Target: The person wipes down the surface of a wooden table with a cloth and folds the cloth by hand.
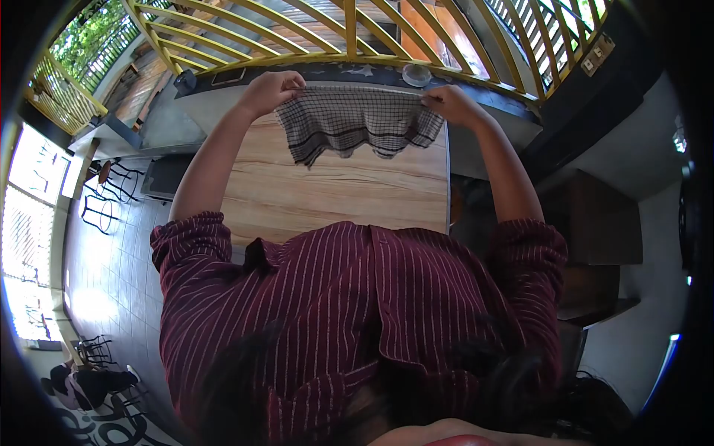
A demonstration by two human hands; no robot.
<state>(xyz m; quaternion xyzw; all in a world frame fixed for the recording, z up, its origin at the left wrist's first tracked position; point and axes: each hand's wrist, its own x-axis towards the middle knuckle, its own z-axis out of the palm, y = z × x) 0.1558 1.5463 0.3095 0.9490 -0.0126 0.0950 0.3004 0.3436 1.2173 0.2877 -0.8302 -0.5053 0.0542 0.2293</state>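
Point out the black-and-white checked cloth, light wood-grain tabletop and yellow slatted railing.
Black-and-white checked cloth (362, 117): head view, middle of its hanging face.
Light wood-grain tabletop (335, 197): head view, bare part of its top surface.
Yellow slatted railing (350, 30): head view, upright post between slanted slats.

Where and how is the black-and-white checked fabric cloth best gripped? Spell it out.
Pinch the cloth near both ends of its top edge, coming in from the outer sides, where the left hand and right hand hold it. That edge is stretched almost straight; the wavy lower edge hangs loose, so gripping down there would likely bunch it.
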